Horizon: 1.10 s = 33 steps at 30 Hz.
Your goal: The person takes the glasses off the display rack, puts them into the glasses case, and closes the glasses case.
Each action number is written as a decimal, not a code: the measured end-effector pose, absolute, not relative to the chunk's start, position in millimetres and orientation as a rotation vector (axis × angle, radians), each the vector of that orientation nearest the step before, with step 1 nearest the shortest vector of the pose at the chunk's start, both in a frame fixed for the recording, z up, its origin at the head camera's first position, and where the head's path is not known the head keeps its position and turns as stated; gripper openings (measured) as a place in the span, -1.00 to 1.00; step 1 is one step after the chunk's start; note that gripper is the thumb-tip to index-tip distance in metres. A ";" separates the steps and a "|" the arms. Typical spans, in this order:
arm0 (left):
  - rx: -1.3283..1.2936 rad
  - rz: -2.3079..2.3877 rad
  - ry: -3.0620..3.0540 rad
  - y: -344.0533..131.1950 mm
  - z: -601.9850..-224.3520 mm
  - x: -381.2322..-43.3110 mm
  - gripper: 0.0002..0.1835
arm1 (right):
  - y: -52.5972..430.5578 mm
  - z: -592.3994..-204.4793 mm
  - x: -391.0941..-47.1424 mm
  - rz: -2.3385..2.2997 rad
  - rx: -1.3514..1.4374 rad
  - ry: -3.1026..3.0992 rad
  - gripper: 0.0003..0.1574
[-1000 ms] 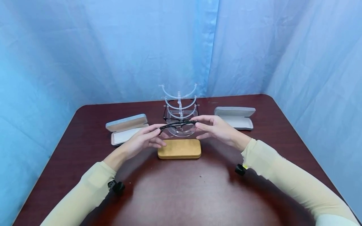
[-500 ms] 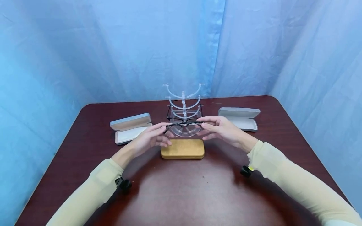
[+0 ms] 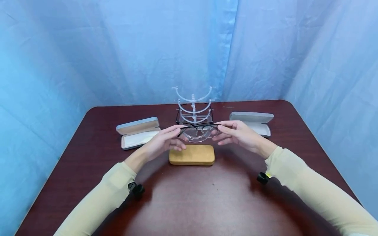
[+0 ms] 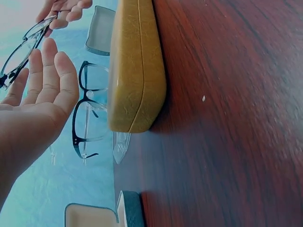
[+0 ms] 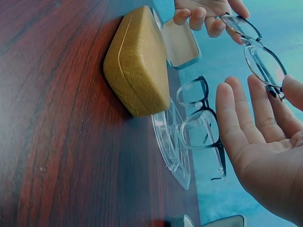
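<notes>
Both hands hold one pair of black-topped, clear-lensed eyeglasses (image 5: 267, 61), raised above the table. My left hand (image 3: 162, 141) pinches one end of the frame between thumb and index finger. At the other end, my right hand (image 3: 240, 136) pinches it the same way, its other fingers spread below. A temple arm shows behind one lens in the right wrist view. Below the hands lies a closed mustard-yellow glasses case (image 3: 192, 155). Behind the held glasses stands a clear display stand (image 3: 193, 106), with another black-framed pair of eyeglasses (image 4: 75, 118) on its lower part.
An open glasses case (image 3: 138, 127) with a pale cloth inside lies to the left of the stand. A grey open case (image 3: 252, 117) lies to its right. The dark red table (image 3: 189, 203) reaches back to blue curtains (image 3: 133, 52).
Both hands and the held eyeglasses have shifted slightly right and up relative to the yellow case, and the frame's tilt has changed. The head view has turned a little. Both hands keep their pinch.
</notes>
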<state>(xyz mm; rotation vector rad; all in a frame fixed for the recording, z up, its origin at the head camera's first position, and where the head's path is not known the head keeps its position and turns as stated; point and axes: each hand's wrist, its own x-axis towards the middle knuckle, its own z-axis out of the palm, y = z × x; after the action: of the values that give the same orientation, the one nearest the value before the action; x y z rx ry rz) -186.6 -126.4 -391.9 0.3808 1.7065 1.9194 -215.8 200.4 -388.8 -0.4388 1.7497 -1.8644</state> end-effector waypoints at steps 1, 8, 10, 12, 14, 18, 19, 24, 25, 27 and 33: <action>0.374 1.915 1.715 -124.7 -391.9 -187.5 -0.47 | 201.8 -389.2 -216.5 -1.868 -0.437 1.753 -0.49; 0.312 1.855 1.779 -104.0 -388.9 -196.3 -0.47 | 220.1 -392.0 -220.4 -1.853 -0.403 1.817 -0.47; 0.288 1.852 1.770 -94.2 -387.0 -200.2 -0.48 | 228.6 -392.8 -222.6 -1.866 -0.380 1.825 -0.53; 0.264 1.856 1.749 -83.9 -385.4 -203.4 -0.48 | 237.6 -393.4 -225.0 -1.887 -0.354 1.819 -0.57; 0.244 1.854 1.730 -74.1 -384.5 -204.9 -0.47 | 247.1 -393.7 -227.5 -1.901 -0.335 1.812 -0.57; 0.245 1.830 1.718 -56.6 -382.1 -205.3 -0.47 | 269.7 -392.8 -232.7 -1.864 -0.354 1.814 -0.58; 0.251 1.820 1.718 -52.2 -381.5 -205.7 -0.47 | 276.4 -392.9 -234.1 -1.852 -0.370 1.808 -0.62; 0.271 1.749 1.732 -26.5 -381.3 -212.3 -0.50 | 310.7 -396.2 -239.3 -1.818 -0.435 1.774 -0.69; 0.258 1.741 1.735 -20.8 -381.8 -214.0 -0.51 | 317.0 -397.5 -239.9 -1.814 -0.440 1.775 -0.68; 0.220 1.734 1.751 -9.5 -383.0 -217.3 -0.56 | 328.6 -400.5 -241.2 -1.818 -0.437 1.773 -0.65; 0.105 1.741 1.819 20.5 -389.8 -224.8 -0.62 | 355.1 -410.0 -242.6 -1.851 -0.379 1.774 -0.67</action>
<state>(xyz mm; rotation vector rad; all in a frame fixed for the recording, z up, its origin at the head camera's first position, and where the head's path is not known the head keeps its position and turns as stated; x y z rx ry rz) -224.8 20.5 -389.8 0.1048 1.8194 1.7410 -242.6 355.1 -410.0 -0.3792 1.7739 -1.8512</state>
